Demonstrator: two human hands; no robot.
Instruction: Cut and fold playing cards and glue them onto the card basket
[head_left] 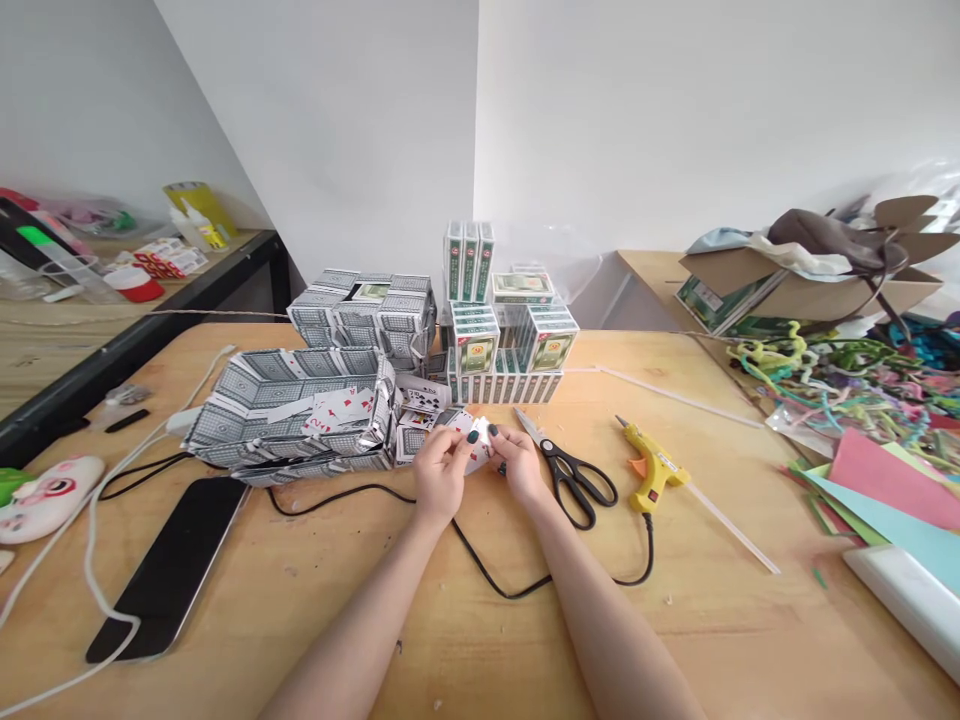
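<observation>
Both my hands meet over the wooden table [480, 640] at its middle. My left hand [441, 470] and my right hand [516, 462] pinch a folded playing card [478, 447] between their fingertips, fingers closed on it. Just beyond them lie loose playing cards [421, 400]. To the left stands a boat-like structure made of folded cards [300, 415], with a second block of folded cards [367, 315] behind it. Black scissors [574, 475] lie right of my right hand. A yellow glue gun [654, 468] lies further right, its black cord [517, 585] running under my forearms.
Stacked boxed card decks [510, 345] stand at the back centre. A black phone [169, 565] and a white cable [90, 530] lie at left, with a pink toy [45, 495]. Coloured paper sheets [885, 500], pipe cleaners [847, 385] and a cardboard box [810, 280] crowd the right side.
</observation>
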